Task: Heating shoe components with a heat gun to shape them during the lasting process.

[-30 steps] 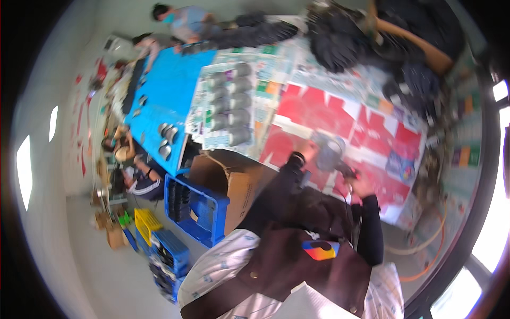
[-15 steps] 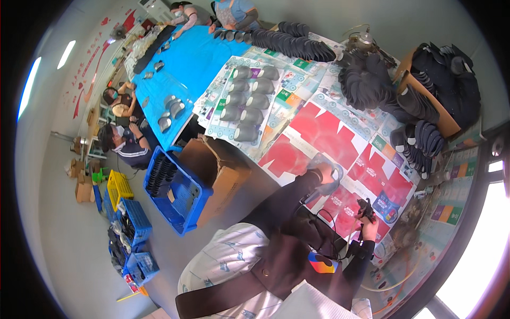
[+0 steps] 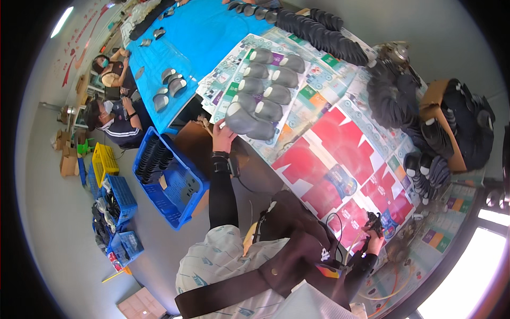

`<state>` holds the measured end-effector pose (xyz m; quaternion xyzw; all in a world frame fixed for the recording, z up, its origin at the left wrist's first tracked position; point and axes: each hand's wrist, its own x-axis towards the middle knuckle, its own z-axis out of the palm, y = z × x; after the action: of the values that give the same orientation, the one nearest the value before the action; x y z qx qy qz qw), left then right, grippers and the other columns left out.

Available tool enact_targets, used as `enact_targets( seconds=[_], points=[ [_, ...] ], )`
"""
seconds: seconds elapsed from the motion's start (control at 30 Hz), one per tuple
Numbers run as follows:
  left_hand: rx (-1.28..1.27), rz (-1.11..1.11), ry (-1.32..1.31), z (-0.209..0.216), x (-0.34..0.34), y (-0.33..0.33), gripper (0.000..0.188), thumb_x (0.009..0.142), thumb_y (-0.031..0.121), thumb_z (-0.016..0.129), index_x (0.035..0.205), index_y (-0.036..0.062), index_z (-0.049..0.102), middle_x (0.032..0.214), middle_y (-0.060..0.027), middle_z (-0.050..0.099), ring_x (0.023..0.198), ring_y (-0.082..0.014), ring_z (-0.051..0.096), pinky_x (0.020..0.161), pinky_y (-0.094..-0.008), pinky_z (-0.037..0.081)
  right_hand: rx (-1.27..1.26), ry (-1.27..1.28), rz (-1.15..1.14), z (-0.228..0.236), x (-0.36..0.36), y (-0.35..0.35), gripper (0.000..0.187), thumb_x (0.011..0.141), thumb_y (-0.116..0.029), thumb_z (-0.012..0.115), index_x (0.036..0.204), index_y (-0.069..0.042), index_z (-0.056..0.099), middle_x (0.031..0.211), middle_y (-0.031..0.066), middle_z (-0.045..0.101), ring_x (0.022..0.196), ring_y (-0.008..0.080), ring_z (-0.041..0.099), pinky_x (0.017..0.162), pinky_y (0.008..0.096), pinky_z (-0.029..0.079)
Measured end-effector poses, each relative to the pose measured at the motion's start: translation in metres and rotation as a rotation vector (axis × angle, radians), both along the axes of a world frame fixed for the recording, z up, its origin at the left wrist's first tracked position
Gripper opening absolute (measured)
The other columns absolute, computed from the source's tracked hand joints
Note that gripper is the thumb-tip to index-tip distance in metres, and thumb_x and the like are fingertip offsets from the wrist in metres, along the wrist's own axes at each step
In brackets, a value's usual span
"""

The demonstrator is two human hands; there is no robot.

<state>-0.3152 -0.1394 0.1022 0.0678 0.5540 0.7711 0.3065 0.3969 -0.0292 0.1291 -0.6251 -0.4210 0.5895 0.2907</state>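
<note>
My left hand (image 3: 223,137) is stretched out to the near left corner of a white board (image 3: 229,91). Its fingers pinch the edge of a grey, curved cap-shaped piece (image 3: 240,118), which lies over that corner, partly against its neighbour. Several similar grey pieces (image 3: 277,94) stand on the board in two rows. Lower right, my right hand (image 3: 375,240) is closed around a black spray gun (image 3: 374,223) with a thin hose. Beneath the gun are red-and-white printed sheets (image 3: 340,138) covering the table's near side.
A blue crate (image 3: 183,215) with black pieces stands left of the table, beside a cardboard box (image 3: 199,139). Black curved pieces (image 3: 390,98) are heaped at the right, near a full carton (image 3: 443,125). Two people (image 3: 119,119) work at the blue-covered table (image 3: 204,45).
My left hand has carried the grey piece from above the red sheets, left and away, to the white board's corner. My right hand still holds the spray gun over the sheets.
</note>
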Motion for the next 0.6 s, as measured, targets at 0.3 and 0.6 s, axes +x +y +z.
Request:
enact_targets(
  seconds=[0.3,0.6],
  points=[
    [-0.113,0.313,-0.37,-0.138,-0.088,-0.03,0.047,0.095,0.001,0.048,0.14,0.0115,0.042,0.121,-0.0134,0.063,0.101,-0.0313,0.067,0.081,-0.049,0.059,-0.109,-0.016,-0.008,0.047,-0.128,0.011,0.031,0.073,-0.002,0.055,0.102,0.001,0.064,0.083,0.0078,0.069,0.075,0.0219,0.071,0.042,0.0269,0.053],
    [0.057,0.35,-0.577,-0.144,-0.081,0.0,0.057,0.093,0.004,0.036,0.148,0.0165,0.047,0.123,-0.0096,0.064,0.108,-0.0263,0.065,0.086,-0.0486,0.056,-0.092,-0.078,-0.009,0.052,-0.151,0.009,0.031,0.074,-0.001,0.055,0.103,-0.001,0.064,0.084,0.0088,0.071,0.071,0.0208,0.071,0.038,0.0278,0.052]
  ],
)
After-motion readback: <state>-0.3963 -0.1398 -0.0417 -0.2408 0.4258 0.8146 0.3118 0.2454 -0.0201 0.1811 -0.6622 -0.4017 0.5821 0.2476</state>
